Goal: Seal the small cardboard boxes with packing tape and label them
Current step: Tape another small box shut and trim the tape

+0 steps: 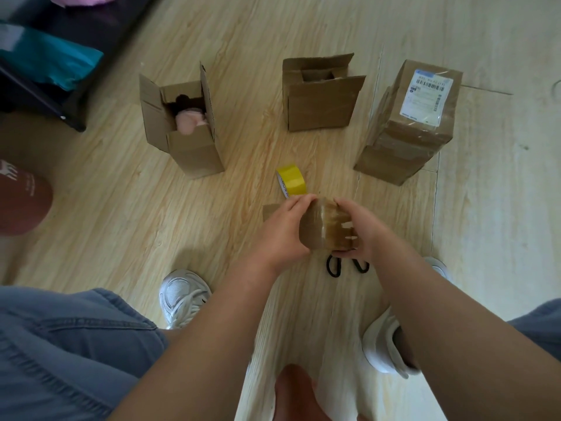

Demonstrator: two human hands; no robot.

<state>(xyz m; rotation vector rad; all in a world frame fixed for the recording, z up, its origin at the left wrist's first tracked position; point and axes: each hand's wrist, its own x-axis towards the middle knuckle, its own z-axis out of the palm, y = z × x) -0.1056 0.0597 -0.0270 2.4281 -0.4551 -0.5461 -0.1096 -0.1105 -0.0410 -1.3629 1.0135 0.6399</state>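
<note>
Down on the pale wood floor (121, 208), between the crouching person's two white shoes (182, 296), both hands are on one small cardboard box (315, 230). The left grip (282, 229) has its fingers curled over the box's left side and far edge, holding it. The right grip (361, 226) clasps the right end, fingers wrapped over the top and thumb underneath. Glossy brown tape covers the half of the box nearest the right grip, with a few pale torn patches showing. A bit of cardboard sticks out beyond the left grip's knuckles. I cannot tell whether the box rests on the floor or is lifted off it.

Just beyond the left grip's fingertips a roll of yellow tape (293, 180) stands on its edge. Directly under the right grip, on the person's side, the black handles of a pair of scissors (334, 268) poke out.

Well beyond both grips three more boxes stand in a row. The open box (188, 153) off to the left has its flaps up and something pink (189, 121) inside. The middle box (318, 101) is also open-topped. The sealed box (406, 138), out past the right grip, is wrapped in tape and carries a white barcode label (429, 95).
</note>
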